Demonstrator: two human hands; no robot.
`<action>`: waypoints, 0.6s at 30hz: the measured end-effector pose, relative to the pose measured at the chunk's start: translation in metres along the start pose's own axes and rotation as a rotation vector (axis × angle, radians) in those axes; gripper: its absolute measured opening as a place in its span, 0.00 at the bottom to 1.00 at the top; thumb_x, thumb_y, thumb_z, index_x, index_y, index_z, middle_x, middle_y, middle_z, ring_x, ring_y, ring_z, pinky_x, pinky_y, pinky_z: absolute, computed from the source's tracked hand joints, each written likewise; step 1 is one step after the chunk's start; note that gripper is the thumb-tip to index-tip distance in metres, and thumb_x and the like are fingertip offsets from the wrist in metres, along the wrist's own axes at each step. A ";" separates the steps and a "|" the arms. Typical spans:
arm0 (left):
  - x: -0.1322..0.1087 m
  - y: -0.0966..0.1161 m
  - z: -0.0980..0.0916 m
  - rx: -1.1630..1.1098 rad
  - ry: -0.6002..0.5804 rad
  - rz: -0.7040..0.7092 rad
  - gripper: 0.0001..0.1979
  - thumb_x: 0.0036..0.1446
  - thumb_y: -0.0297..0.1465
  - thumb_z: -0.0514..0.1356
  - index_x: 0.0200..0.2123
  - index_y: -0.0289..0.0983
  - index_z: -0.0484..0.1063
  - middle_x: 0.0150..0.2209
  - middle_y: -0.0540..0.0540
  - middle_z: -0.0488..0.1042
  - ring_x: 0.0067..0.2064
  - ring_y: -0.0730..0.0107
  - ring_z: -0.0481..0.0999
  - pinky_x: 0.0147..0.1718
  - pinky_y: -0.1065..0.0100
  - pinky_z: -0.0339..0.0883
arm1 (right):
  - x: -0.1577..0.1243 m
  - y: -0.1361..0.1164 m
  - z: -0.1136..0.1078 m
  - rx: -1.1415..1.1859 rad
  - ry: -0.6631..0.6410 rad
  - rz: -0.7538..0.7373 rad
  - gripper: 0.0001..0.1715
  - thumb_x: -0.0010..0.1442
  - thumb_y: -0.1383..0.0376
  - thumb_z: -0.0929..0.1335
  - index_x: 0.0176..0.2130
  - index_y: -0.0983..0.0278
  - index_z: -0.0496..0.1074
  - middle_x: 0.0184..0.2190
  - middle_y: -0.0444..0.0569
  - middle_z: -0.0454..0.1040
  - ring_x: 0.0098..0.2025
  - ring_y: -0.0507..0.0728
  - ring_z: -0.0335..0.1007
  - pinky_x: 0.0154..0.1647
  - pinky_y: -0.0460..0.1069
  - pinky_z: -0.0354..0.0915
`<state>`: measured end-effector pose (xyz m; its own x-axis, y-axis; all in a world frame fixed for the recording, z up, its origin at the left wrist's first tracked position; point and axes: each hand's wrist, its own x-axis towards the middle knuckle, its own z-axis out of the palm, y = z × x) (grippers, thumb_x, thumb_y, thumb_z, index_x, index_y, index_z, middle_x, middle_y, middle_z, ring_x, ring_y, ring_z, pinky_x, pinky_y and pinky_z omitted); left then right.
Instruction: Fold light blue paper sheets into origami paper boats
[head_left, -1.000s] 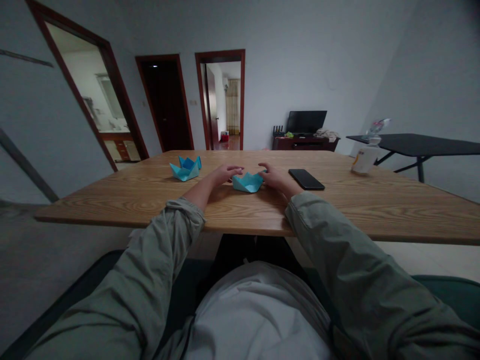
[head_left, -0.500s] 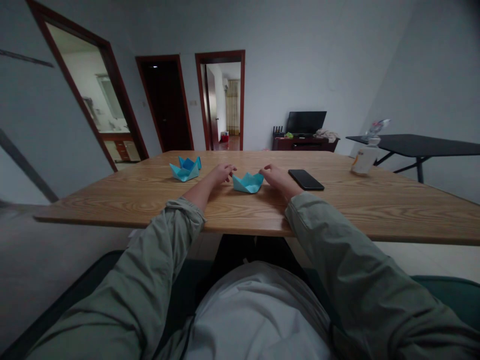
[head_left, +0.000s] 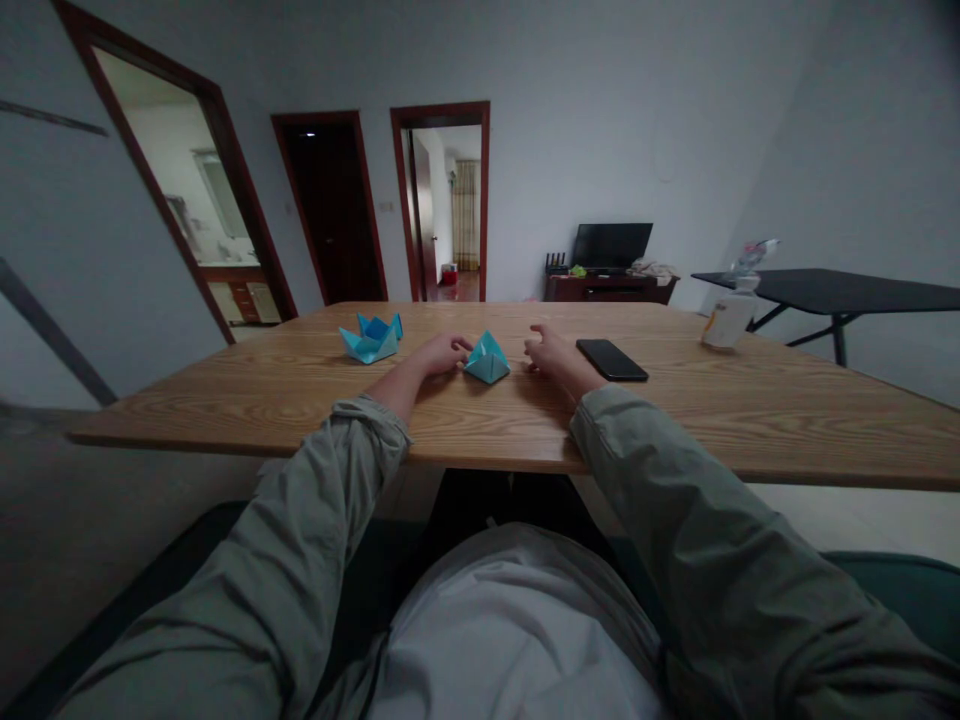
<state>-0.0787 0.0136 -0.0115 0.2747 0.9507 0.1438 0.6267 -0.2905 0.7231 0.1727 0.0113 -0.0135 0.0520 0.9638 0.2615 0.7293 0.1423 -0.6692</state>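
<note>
A light blue folded paper boat sits on the wooden table straight ahead, turned so one pointed end faces me. My left hand rests at its left side with the fingers curled and pinching its edge. My right hand lies on the table a little to the right of the boat, apart from it, its fingers loosely bent with nothing in them. Two more blue paper boats stand together farther left on the table.
A black phone lies flat just right of my right hand. A white cup stands near the table's right far edge. A dark side table and a TV stand are beyond. Doorways open in the far wall.
The paper boat has turned from side-on to end-on and shifted slightly left. My right hand let go of it and drew away; my left hand stayed at its left edge.
</note>
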 end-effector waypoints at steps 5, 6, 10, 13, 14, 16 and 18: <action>0.003 -0.002 -0.004 0.191 0.036 0.029 0.20 0.51 0.22 0.58 0.48 0.34 0.77 0.41 0.42 0.79 0.33 0.71 0.75 0.28 0.74 0.64 | -0.002 -0.001 0.000 -0.106 0.002 -0.026 0.26 0.60 0.64 0.65 0.58 0.65 0.69 0.41 0.55 0.79 0.31 0.54 0.73 0.36 0.47 0.66; 0.003 -0.002 -0.005 0.242 0.019 0.051 0.21 0.50 0.21 0.58 0.48 0.34 0.77 0.41 0.43 0.79 0.34 0.70 0.75 0.30 0.73 0.65 | -0.003 -0.001 0.001 -0.127 0.010 -0.057 0.24 0.60 0.65 0.65 0.56 0.64 0.71 0.41 0.54 0.79 0.32 0.53 0.72 0.36 0.46 0.66; 0.001 0.001 -0.010 0.403 -0.095 0.146 0.21 0.52 0.24 0.59 0.49 0.38 0.78 0.42 0.46 0.80 0.38 0.69 0.76 0.37 0.74 0.67 | -0.004 -0.001 0.005 -0.190 -0.084 -0.211 0.21 0.60 0.67 0.64 0.51 0.61 0.76 0.40 0.49 0.81 0.32 0.52 0.72 0.34 0.44 0.64; -0.003 0.004 -0.010 0.495 -0.178 0.175 0.22 0.52 0.26 0.60 0.51 0.41 0.78 0.46 0.49 0.80 0.42 0.69 0.77 0.43 0.75 0.67 | -0.006 -0.003 0.006 -0.231 -0.229 -0.265 0.21 0.59 0.70 0.65 0.50 0.58 0.78 0.43 0.46 0.81 0.36 0.52 0.74 0.38 0.43 0.65; -0.004 0.005 -0.010 0.515 -0.202 0.184 0.22 0.52 0.27 0.60 0.51 0.42 0.77 0.47 0.50 0.80 0.44 0.68 0.76 0.45 0.75 0.66 | -0.008 -0.004 0.005 -0.247 -0.259 -0.273 0.21 0.58 0.71 0.66 0.49 0.58 0.79 0.44 0.45 0.81 0.38 0.52 0.75 0.39 0.42 0.65; -0.005 0.006 -0.010 0.541 -0.242 0.200 0.22 0.53 0.28 0.59 0.52 0.43 0.77 0.49 0.50 0.79 0.47 0.68 0.76 0.47 0.75 0.65 | -0.010 -0.006 0.003 -0.286 -0.291 -0.262 0.21 0.58 0.71 0.66 0.48 0.57 0.80 0.44 0.44 0.81 0.40 0.53 0.75 0.41 0.43 0.66; -0.004 0.006 -0.009 0.550 -0.261 0.208 0.21 0.54 0.28 0.58 0.51 0.42 0.77 0.50 0.50 0.79 0.47 0.68 0.76 0.49 0.74 0.65 | -0.012 -0.009 0.002 -0.332 -0.304 -0.236 0.21 0.59 0.71 0.66 0.49 0.56 0.80 0.43 0.44 0.81 0.39 0.53 0.76 0.41 0.43 0.66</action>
<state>-0.0832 0.0092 -0.0016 0.5555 0.8312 0.0243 0.8048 -0.5448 0.2355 0.1647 -0.0012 -0.0122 -0.3057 0.9430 0.1316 0.8774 0.3326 -0.3457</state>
